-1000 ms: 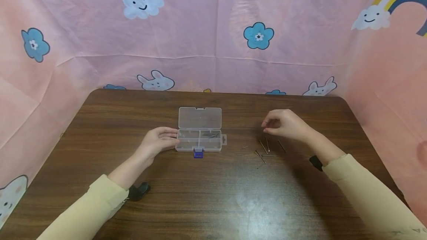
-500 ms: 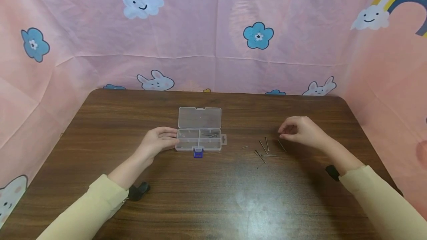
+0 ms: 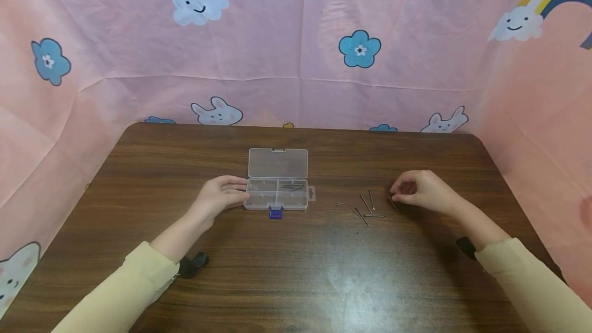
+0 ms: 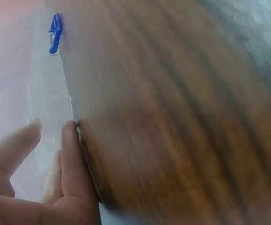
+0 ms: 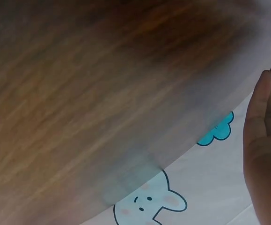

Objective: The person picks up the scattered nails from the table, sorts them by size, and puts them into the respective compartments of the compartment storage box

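In the head view a clear plastic compartment box (image 3: 262,200) stands on the table with its lid (image 3: 278,163) tipped back. A few nails (image 3: 292,187) lie in its back right compartment. My left hand (image 3: 214,200) rests against the box's left end, fingers extended. In the left wrist view its fingertips (image 4: 70,133) touch the box wall, with the blue latch (image 4: 55,33) beyond. My right hand (image 3: 423,191) is low over the table, thumb and fingers bent beside a single nail (image 3: 392,202). Whether they touch that nail cannot be seen.
Several loose nails (image 3: 366,203) lie between the box and my right hand. A short pin (image 3: 340,204) lies nearer the box's hanging tab (image 3: 312,193). Pink printed cloth (image 3: 259,55) closes in the wooden table (image 3: 287,271) at the back and sides.
My right hand has moved right and slightly nearer, from above the loose nails down to the rightmost one. My left hand and the box have stayed put.
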The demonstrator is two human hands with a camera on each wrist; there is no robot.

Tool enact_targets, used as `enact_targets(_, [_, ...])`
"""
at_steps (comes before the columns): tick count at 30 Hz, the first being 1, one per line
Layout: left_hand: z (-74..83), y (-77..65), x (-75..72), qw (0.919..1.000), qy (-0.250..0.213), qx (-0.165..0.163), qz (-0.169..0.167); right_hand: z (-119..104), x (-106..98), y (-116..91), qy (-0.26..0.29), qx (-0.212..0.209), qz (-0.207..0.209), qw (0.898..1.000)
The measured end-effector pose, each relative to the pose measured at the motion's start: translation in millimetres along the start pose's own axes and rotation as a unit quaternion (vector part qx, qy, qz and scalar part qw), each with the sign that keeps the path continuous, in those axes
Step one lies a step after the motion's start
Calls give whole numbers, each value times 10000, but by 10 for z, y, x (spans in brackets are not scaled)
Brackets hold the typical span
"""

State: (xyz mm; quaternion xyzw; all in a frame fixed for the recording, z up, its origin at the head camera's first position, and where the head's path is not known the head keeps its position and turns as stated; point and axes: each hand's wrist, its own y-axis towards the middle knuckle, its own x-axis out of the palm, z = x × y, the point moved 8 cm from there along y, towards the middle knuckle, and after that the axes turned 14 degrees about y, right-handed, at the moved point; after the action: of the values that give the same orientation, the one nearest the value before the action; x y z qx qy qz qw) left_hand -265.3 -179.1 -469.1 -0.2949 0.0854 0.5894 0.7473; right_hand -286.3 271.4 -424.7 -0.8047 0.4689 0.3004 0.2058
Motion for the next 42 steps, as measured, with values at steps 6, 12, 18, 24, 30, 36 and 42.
enact_targets(6, [5, 1, 9, 9999, -152, -10, -25, -5, 51, -4, -67, -10, -109, 9999])
enact_targets(12, [-8, 4, 6, 9999, -143, 35, -26, 22, 98, -5, -59, 91, -180, 9998])
enact_targets(18, [-3, 10, 10, 9997, -222, 27, -27, 17, 118, 6, -137, -33, -192, 9997])
enact_targets(24, [-1, 9, 12, 9998, -186, -11, -44, 2, 120, 15, -127, -123, -158, 9997])
enact_targets(30, [-9, 6, 7, 9999, -86, -51, -33, 17, 142, 21, -65, -40, -199, 9998])
enact_targets(36, [-5, 9, 0, 10000, -14, 40, 5, 8, 160, 39, -125, -35, -249, 9996])
enact_targets(42, [13, 4, 1, 9999, -42, 132, 43, -30, 157, 85, -223, -209, -216, 9993])
